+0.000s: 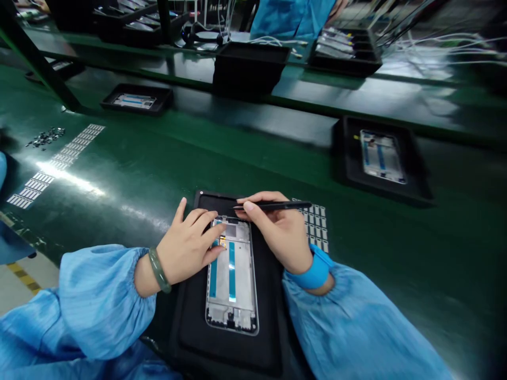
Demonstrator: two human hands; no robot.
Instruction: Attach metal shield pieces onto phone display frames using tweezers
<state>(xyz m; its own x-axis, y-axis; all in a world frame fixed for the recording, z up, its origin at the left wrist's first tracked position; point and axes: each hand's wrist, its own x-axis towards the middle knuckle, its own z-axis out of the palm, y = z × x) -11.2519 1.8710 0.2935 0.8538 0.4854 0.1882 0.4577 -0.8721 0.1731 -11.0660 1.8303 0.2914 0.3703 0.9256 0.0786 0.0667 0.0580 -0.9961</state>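
A smartphone mid-frame, with blue strips along its metal face, lay in a black tray on the green workbench, between the person's hands. The left hand, a green bangle at its wrist, was spread and unclenched, its fingers over the frame's upper left part; contact at each fingertip was unclear. The right hand gripped a slim black pointed tool between thumb and fingers, its tip just beyond the frame's top edge. A sheet of small parts lay beside that hand, partly hidden by it.
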